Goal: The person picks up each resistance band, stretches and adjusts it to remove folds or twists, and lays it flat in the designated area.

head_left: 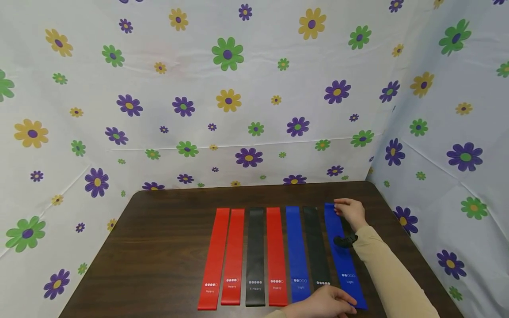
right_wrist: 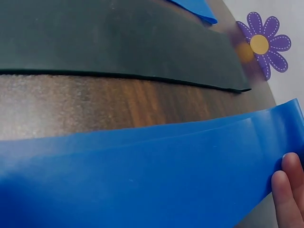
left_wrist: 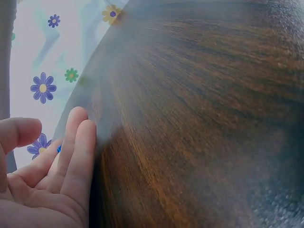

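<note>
A blue resistance band (head_left: 343,260) marked "Light" lies flat at the right end of a row of bands. At its far end my right hand (head_left: 351,212) pinches the edge; the right wrist view shows two fingertips (right_wrist: 282,190) against the blue band (right_wrist: 156,175), whose end loop stands slightly raised. My left hand (head_left: 324,304) is at the band's near end, fingers extended close to its corner. In the left wrist view, the left hand (left_wrist: 52,185) has its thumb apart from the fingers, and a speck of blue shows between them. A black band (head_left: 317,245) lies just left, its near end partly hidden by the left hand.
Further left lie another blue band (head_left: 297,247), a red band (head_left: 276,251), a black band (head_left: 256,251) and two more red bands (head_left: 233,251), roughly parallel. They rest on a dark brown wooden table (head_left: 159,247). Flower-patterned white cloth (head_left: 258,79) surrounds the back and sides.
</note>
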The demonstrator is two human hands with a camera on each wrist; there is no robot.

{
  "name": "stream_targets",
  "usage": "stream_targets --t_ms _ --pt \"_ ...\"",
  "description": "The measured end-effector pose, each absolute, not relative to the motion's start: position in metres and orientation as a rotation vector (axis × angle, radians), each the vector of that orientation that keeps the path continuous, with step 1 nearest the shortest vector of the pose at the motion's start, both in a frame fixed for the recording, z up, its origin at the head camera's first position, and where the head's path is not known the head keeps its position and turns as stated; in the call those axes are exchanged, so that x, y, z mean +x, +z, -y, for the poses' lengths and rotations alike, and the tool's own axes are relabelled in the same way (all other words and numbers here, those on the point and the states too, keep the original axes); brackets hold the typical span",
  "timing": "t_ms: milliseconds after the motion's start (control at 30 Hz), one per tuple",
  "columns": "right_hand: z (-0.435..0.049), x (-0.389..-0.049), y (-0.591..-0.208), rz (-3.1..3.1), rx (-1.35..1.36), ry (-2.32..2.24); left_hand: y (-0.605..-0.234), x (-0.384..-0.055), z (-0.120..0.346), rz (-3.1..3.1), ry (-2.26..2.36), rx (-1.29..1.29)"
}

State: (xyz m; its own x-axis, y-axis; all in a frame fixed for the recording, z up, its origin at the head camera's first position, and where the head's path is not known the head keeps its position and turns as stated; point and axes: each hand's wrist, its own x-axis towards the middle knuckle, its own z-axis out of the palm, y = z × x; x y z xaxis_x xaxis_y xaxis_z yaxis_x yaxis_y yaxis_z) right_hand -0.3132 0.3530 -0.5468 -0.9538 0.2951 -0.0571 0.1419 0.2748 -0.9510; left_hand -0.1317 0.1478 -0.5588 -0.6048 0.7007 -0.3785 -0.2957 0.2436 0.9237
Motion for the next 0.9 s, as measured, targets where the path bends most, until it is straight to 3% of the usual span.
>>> stream_targets --t_ms 600,900 --pt "-0.349 -0.305 -0.548 2.428 -0.371 1.866 -0.557 -0.13 -0.139 -1.617 1.454 0.639" --pt "-0.344 -0.295 -0.537 2.413 -0.229 1.905 -0.533 -0.14 -0.109 -1.629 1.446 0.756"
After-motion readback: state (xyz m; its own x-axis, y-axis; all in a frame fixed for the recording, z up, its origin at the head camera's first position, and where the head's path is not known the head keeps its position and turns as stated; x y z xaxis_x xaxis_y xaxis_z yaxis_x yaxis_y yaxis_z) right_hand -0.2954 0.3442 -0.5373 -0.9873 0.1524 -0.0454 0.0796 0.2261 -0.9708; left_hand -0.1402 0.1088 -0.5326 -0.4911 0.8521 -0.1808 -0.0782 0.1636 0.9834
